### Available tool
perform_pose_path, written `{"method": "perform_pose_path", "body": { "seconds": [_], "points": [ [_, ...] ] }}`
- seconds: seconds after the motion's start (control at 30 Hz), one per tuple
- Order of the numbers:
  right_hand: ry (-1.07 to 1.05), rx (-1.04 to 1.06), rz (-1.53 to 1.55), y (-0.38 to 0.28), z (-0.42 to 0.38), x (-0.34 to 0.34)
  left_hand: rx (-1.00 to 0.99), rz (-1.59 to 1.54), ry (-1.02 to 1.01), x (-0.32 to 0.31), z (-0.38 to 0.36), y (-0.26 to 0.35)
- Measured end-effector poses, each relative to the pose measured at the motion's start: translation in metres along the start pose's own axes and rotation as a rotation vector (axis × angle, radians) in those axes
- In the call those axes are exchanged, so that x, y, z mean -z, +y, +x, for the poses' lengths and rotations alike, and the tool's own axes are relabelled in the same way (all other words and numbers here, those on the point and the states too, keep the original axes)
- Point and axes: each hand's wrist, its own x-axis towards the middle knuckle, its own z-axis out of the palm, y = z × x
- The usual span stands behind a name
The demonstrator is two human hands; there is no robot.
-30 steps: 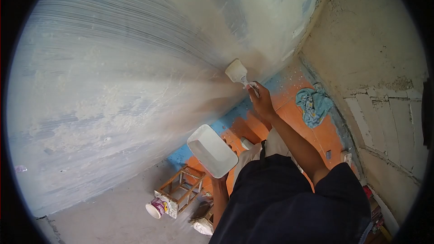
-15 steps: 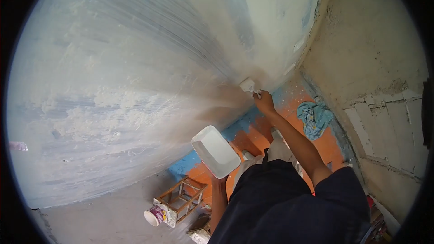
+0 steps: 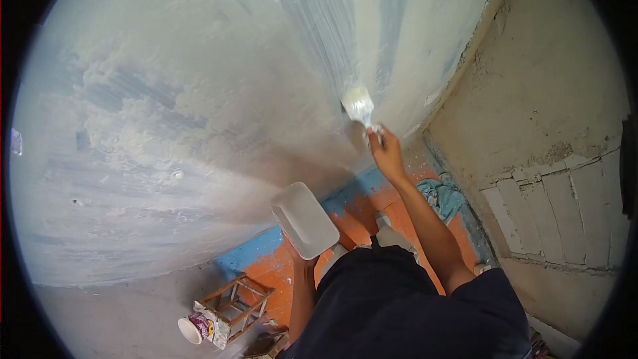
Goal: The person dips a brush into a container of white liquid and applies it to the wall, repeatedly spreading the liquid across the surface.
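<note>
While the right hand is closed around the handle of a paintbrush just right of the frame's centre, the bristles are up by the streaked wall — whether they touch, I cannot tell. Below centre, the left hand holds a pale tray at its lower end — fingers mostly hidden. A wooden stool is at lower left, a teal cloth right of centre.
</note>
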Motion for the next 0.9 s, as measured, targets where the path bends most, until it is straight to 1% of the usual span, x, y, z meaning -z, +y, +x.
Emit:
{"method": "perform_pose_path", "body": {
  "seconds": [0.07, 0.1, 0.13, 0.17, 0.23, 0.27, 0.33, 0.4, 0.47, 0.53, 0.63, 0.67, 0.73, 0.8, 0.87, 0.9],
  "points": [
    [-0.043, -0.151, 0.036, 0.115, -0.009, -0.024, -0.029, 0.025, -0.044, 0.009, 0.001, 0.009],
    [-0.100, -0.287, 0.097, 0.164, -0.015, -0.032, -0.045, 0.034, -0.065, 0.012, 0.003, 0.012],
    [-0.160, -0.423, 0.155, 0.197, -0.018, -0.033, -0.030, 0.001, -0.083, 0.012, 0.004, 0.016],
    [-0.196, -0.503, 0.043, 0.213, -0.017, -0.030, -0.016, -0.032, -0.096, 0.012, 0.002, 0.021],
    [-0.264, -0.661, -0.172, 0.210, -0.016, -0.030, 0.001, -0.061, -0.103, 0.018, 0.000, 0.031],
    [-0.263, -0.629, -0.119, 0.208, -0.014, -0.031, 0.002, -0.058, -0.099, 0.023, 0.001, 0.037],
    [-0.263, -0.558, -0.013, 0.134, -0.004, -0.020, -0.021, -0.037, -0.115, 0.026, 0.006, 0.052],
    [-0.260, -0.429, 0.043, 0.027, -0.001, -0.008, -0.049, -0.007, -0.149, 0.023, 0.006, 0.061],
    [-0.226, -0.270, 0.010, -0.046, 0.002, 0.006, -0.032, -0.025, -0.184, 0.010, 0.002, 0.071],
    [-0.239, -0.160, 0.095, -0.141, -0.006, 0.023, -0.011, -0.024, -0.206, 0.008, 0.001, 0.078],
    [-0.185, 0.082, 0.163, -0.180, 0.003, 0.032, 0.002, -0.015, -0.217, 0.009, 0.001, 0.088],
    [-0.165, 0.073, 0.170, -0.179, 0.002, 0.028, 0.005, -0.021, -0.218, 0.008, -0.001, 0.090],
    [-0.119, 0.057, 0.183, -0.157, 0.006, 0.016, 0.006, -0.029, -0.224, 0.009, 0.000, 0.091],
    [-0.133, 0.007, 0.218, -0.083, 0.008, 0.001, 0.007, -0.017, -0.246, 0.015, 0.004, 0.096],
    [-0.105, -0.081, 0.209, -0.004, -0.009, -0.012, 0.006, -0.038, -0.243, 0.015, 0.003, 0.100],
    [-0.148, -0.159, 0.192, 0.040, -0.014, -0.013, 0.000, -0.052, -0.235, 0.013, 0.000, 0.103]
  ]
}}
